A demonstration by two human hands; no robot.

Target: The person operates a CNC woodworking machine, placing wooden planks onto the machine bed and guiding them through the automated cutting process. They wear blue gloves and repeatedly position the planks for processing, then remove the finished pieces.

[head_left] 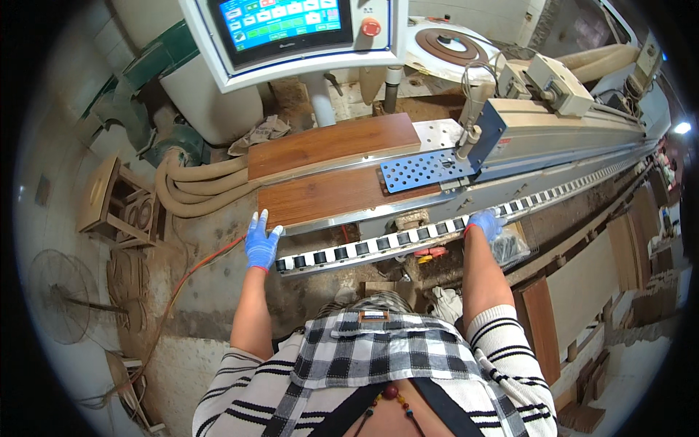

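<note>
A brown wood-grain board [320, 198] lies on the machine bed beside the metal edge strip. My left hand [261, 242], in a blue glove with pale fingertips, has its fingers apart at the board's near left corner. In front of the bed runs a long rail of black and white rollers [362, 249]. On that rail rests my right hand [486, 223], also blue-gloved, its fingers stretched out to the right and partly hidden. The far right part of the board passes beneath a blue perforated plate [422, 172].
Behind lies a second wood-grain board [335, 146]. A blue-ended machine housing [489, 138] extends right. Above hangs a control panel [284, 29] with a red button [370, 28]. Beige hoses [178, 197] and a fan [62, 295] are at left. Stacked panels [575, 284] fill the right.
</note>
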